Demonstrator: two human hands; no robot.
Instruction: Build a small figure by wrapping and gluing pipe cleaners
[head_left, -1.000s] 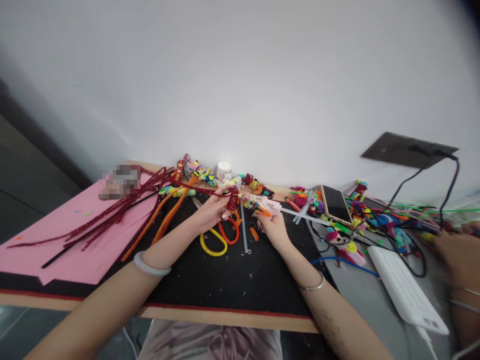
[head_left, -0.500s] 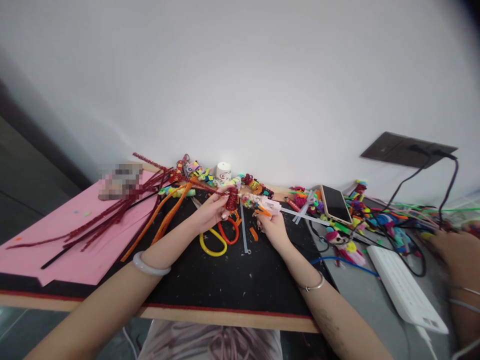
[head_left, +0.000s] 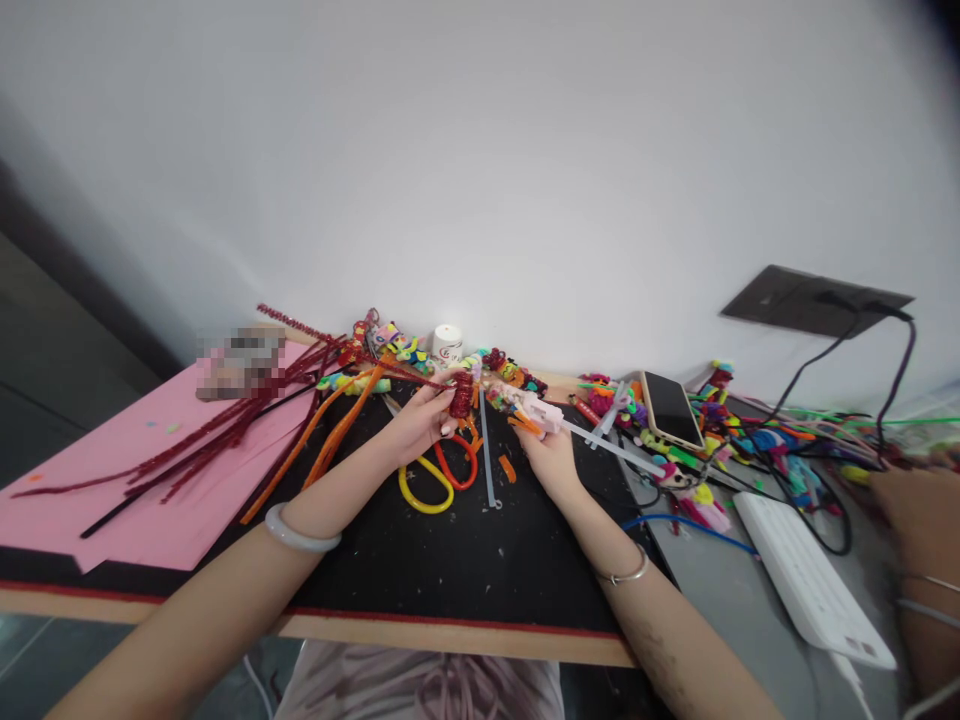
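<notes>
My left hand [head_left: 424,418] is closed on a coil of dark red tinsel pipe cleaner [head_left: 462,396], whose long tail runs up to the left. In my right hand [head_left: 553,460] is a pale pink glue gun [head_left: 541,411], gripped from below. A long translucent glue stick [head_left: 611,446] juts out of its back toward the right. The gun's nose points at the red coil; whether they touch I cannot tell. Below my left hand lie scissors with a yellow and red handle [head_left: 427,488]. Another glue stick [head_left: 489,450] lies on the black mat between my hands.
Red pipe cleaners [head_left: 225,430] lie across a pink sheet [head_left: 161,500] at left, orange ones [head_left: 337,430] beside it. A white cup-like container [head_left: 448,343] stands by the wall. At right are a phone [head_left: 673,408], a power strip [head_left: 810,575], cables and another person's arm [head_left: 919,520].
The glue gun has tilted slightly, its back end and glue stick dropping lower at right. The red tail has shifted a little left. The other person's hand at far right has moved slightly.
</notes>
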